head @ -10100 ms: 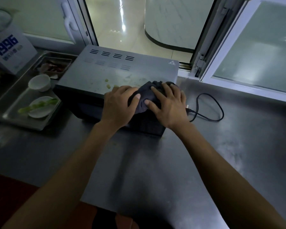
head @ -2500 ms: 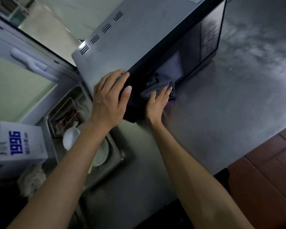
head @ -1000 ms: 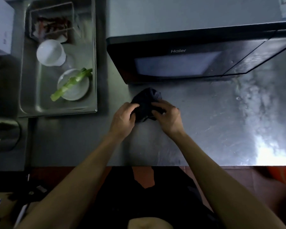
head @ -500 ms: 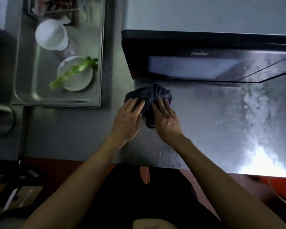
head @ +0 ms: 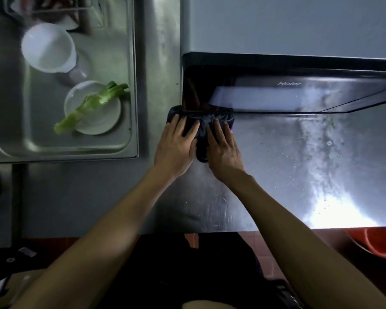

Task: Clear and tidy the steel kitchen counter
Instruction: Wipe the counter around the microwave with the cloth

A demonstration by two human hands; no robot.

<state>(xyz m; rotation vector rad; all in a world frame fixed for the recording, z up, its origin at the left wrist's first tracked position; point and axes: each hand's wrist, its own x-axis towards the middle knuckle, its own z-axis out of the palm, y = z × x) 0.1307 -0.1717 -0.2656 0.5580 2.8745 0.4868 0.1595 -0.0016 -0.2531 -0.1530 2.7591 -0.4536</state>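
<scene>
A dark bunched cloth point(head: 201, 126) lies on the steel counter point(head: 288, 166), pushed up against the bottom left corner of the black microwave point(head: 276, 90). My left hand point(head: 176, 143) presses flat on the cloth's left part, fingers straight. My right hand point(head: 223, 146) presses flat on its right part, fingers straight and pointing toward the microwave door. A strip of cloth shows between the two hands.
A steel tray point(head: 132, 103) sits to the left, holding a white cup point(head: 48, 47), a white plate point(head: 93, 108) with a green vegetable stalk point(head: 91, 103), and a container of food scraps point(head: 51, 7). An orange bucket point(head: 379, 244) stands below the counter's front edge, right.
Both hands have pushed the cloth forward across the counter until it meets the microwave's base. Earlier the cloth was wiped over the microwave's top and door.
</scene>
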